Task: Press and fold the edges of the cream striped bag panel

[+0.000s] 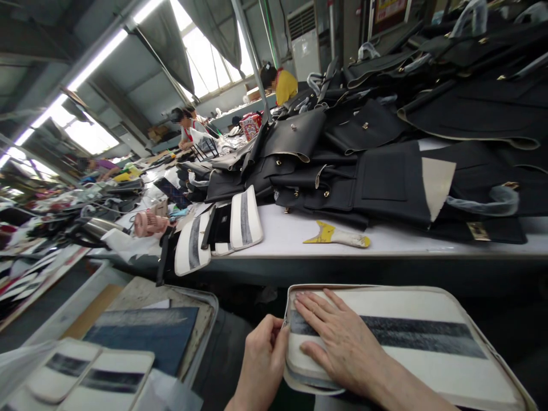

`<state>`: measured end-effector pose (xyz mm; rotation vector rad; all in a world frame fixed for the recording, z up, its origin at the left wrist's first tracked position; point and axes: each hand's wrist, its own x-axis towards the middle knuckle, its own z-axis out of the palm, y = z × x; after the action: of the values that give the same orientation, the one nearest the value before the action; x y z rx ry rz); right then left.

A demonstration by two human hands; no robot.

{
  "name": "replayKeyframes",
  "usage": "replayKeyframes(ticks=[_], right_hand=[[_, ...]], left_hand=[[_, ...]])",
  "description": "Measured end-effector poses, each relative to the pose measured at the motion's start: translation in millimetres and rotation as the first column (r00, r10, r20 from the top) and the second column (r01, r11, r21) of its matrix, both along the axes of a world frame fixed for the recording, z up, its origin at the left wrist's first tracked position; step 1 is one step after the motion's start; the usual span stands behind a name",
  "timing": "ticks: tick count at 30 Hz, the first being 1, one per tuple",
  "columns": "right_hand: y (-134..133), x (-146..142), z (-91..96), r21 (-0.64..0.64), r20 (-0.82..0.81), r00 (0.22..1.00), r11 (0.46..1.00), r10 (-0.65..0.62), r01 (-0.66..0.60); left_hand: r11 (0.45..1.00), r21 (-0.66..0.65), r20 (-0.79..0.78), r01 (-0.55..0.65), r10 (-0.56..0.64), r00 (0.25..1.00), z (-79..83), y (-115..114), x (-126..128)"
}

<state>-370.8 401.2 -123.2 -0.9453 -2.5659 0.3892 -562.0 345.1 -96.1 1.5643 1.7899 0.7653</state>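
Note:
A large cream panel (pixel 423 305) with rounded corners and a dark grey stripe lies in front of me at the lower right. My right hand (pixel 338 337) rests flat on its left end, fingers spread across the stripe. At the panel's left edge, my left hand (pixel 268 354) is closed, thumb and forefinger pinching the thin edge strip there. The pinched part is mostly hidden by the fingers. Under the panel's lower left corner, another layer with a grey band shows.
Black leather bag pieces (pixel 385 177) are heaped on the white table (pixel 402 244). A yellow-and-white scraper (pixel 336 235) lies near its edge, left of which are striped cream pieces (pixel 246 220) and a pink fan (pixel 149 222). A bin (pixel 216 311) at left holds boards and panels. People work farther back.

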Motion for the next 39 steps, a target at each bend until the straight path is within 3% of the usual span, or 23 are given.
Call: replayKeyframes(ticks=[7,11,17,27,30,34,39], right_hand=[[-1.5,4.6,-0.8,-0.011,0.006,1.000,1.000,0.026,-0.026],[-7.1,7.7,1.4,-0.063,0.045,0.994,0.993,0.103,-0.100],[-10.0,6.6,3.7,-0.107,0.018,0.997,0.991,0.078,-0.076],[-11.5,8.1,18.4,-0.318,-0.083,0.996,0.947,0.029,-0.054],[-7.3,13.7,20.0,-0.421,-0.242,0.968,0.906,-0.058,-0.051],[-2.0,20.4,18.8,-0.554,-0.462,0.827,0.832,-0.319,0.011],[-5.9,22.2,25.3,-0.483,-0.523,0.725,0.857,-0.448,0.181]], left_hand=[[0.997,-0.055,0.031,0.060,-0.058,0.998,6.8,1.7,-5.2],[0.996,-0.085,0.062,0.019,-0.014,0.998,3.8,1.4,-6.8],[0.997,-0.071,0.138,0.003,0.007,0.990,-0.3,-3.4,-7.1],[0.995,-0.104,0.208,0.004,0.018,0.978,3.4,-12.1,-9.6],[0.996,-0.085,0.185,-0.001,0.017,0.983,3.9,-8.6,-7.8],[0.997,-0.067,0.141,0.027,-0.017,0.990,3.3,-5.3,-4.6],[0.994,-0.029,0.052,0.106,-0.104,0.993,-24.0,-6.0,-19.8]])
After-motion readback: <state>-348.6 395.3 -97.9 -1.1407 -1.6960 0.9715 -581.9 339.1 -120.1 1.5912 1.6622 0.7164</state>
